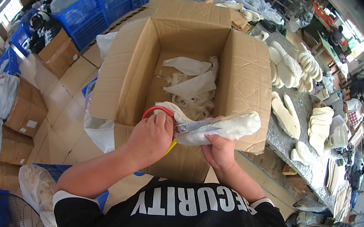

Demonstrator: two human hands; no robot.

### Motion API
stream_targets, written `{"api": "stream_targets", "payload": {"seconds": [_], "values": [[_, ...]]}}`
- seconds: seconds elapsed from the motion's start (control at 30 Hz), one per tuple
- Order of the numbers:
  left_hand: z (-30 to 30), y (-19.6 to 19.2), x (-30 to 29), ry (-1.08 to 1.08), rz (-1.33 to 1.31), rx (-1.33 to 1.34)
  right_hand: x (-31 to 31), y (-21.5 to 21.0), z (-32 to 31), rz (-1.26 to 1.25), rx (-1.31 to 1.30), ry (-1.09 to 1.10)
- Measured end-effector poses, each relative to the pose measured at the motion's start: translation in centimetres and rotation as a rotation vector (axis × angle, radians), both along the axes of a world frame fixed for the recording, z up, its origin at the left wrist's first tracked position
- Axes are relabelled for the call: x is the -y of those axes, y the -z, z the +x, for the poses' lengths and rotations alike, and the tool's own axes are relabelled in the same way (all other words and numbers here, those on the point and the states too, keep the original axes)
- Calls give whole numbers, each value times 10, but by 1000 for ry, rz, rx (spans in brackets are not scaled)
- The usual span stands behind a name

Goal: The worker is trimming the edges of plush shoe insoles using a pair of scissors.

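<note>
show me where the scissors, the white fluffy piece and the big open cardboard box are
Scissors (pixel 193 127): head view, on the metal blades.
White fluffy piece (pixel 241 125): head view, toward its right end.
Cardboard box (pixel 192 38): head view, on the far inner wall.

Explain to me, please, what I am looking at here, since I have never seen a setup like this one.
There is no robot: these are a person's two bare hands. The single picture comes from a wide fisheye camera worn on the head, looking down, so edges bend near its rim and left is the person's left.

The left hand holds scissors with red and yellow handles, their blades against a white fleecy piece. The right hand grips that piece.

Beyond the hands stands an open cardboard box with pale scraps inside. On the grey table to the right lie cream, fluffy insole-shaped pieces, some of them stacked.
</note>
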State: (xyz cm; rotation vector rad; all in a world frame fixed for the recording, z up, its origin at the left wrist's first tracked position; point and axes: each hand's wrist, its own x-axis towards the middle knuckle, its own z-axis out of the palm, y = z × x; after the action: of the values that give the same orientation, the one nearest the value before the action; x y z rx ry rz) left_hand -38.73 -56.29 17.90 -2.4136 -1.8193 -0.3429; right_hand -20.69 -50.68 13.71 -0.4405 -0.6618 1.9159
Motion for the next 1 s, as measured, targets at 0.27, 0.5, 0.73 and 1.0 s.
{"api": "stream_targets", "payload": {"seconds": [0.27, 0.5, 0.73, 1.0], "values": [[4, -3, -1, 30, 41, 6, 4, 10, -3, -30, 4, 12], [2, 5, -1, -6, 45, -16, 4, 10, -4, -19, -58, -39], [-5, -1, 0, 14, 11, 36, -12, -16, 6, 70, -8, -184], [2, 1, -2, -51, 12, 67, -12, 6, 0, -68, -16, -9]]}}
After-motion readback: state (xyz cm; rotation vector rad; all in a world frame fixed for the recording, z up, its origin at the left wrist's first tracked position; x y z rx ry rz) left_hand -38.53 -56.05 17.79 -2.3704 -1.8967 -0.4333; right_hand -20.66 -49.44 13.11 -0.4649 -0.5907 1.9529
